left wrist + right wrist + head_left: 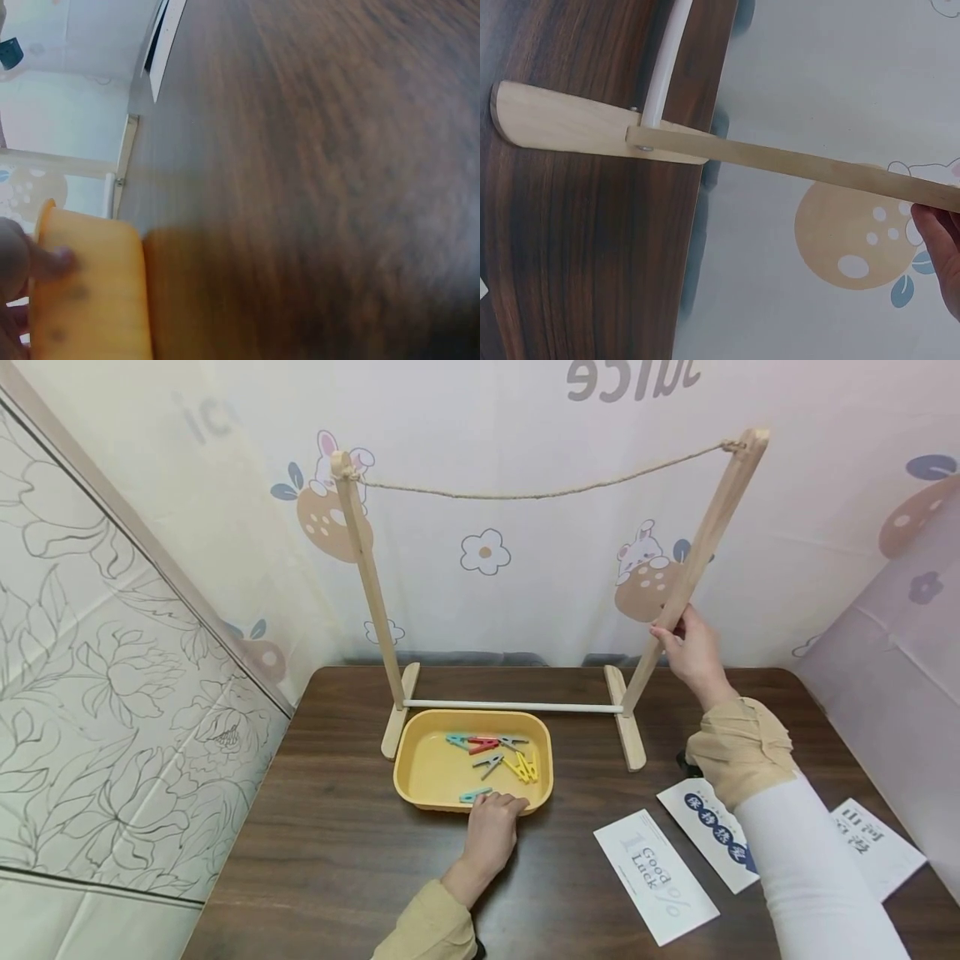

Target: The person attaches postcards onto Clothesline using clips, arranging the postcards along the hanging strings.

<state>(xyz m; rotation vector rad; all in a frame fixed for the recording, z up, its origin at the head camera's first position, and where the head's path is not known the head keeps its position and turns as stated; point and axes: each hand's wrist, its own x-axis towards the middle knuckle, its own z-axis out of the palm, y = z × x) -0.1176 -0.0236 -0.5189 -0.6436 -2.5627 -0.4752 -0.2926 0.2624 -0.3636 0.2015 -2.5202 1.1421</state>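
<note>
A wooden stand (371, 585) with two posts, a white crossbar (510, 705) and a sagging twine line (525, 496) stands at the back of the table. My right hand (696, 652) grips its right post (705, 539) partway up; the right wrist view also shows the thumb against the post (817, 166). My left hand (491, 831) holds the near rim of a yellow tray (416, 789), thumb on the outer wall (97, 289) in the left wrist view. Inside the tray lie several clothespins, among them a red one (483, 744), a grey one (489, 765) and yellow ones (525, 767).
To the right on the brown table (322, 843) lie a "Good Luck" card (656, 877), a card with blue circles (708, 831) and another white card (877, 852), partly behind my right sleeve. A patterned curtain (487, 610) hangs behind the stand.
</note>
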